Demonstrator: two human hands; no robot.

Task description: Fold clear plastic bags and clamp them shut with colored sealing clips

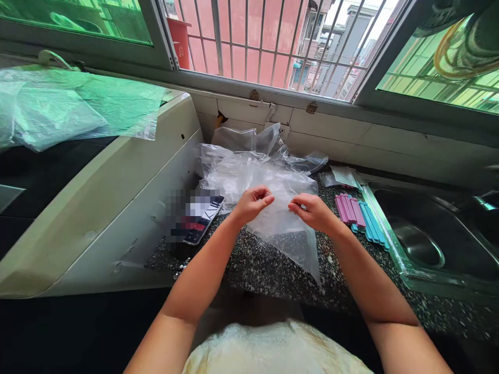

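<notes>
Hands — left [252, 202], right [312, 210] — curled, seemingly pinching clear plastic bag [284, 228].

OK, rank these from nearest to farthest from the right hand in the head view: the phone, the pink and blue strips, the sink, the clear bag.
From the right hand:
1. Clear bag: pinched in its fingers, directly below it.
2. Pink and blue strips: just to its right on the counter.
3. Phone: to the left, past the left hand.
4. Sink: far right, beyond the strips.
Phone and sink are close to call.
</notes>
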